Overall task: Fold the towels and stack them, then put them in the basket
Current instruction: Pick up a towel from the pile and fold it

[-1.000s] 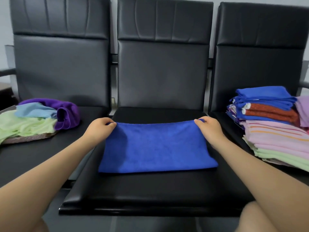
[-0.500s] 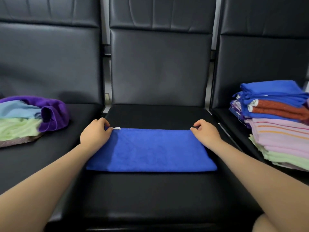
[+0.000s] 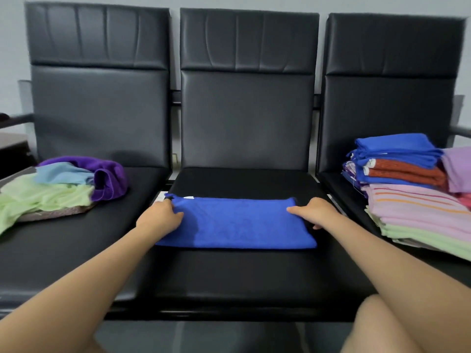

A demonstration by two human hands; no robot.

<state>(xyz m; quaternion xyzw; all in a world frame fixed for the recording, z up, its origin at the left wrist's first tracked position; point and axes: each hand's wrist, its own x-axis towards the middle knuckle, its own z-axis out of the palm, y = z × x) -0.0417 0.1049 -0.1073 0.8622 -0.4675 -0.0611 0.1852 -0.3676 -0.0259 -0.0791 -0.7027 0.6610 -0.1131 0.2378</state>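
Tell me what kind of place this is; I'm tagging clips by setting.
Probably a waiting area or lobby: a row of joined black padded seats against a plain wall, used here for folding towels.

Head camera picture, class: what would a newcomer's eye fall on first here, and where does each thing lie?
The bright blue towel stands out first, folded flat on the middle black seat, with the left hand and right hand at its two ends. Next comes the tall stack of folded towels on the right seat. A loose heap of unfolded towels, purple, pale blue and green, lies on the left seat.
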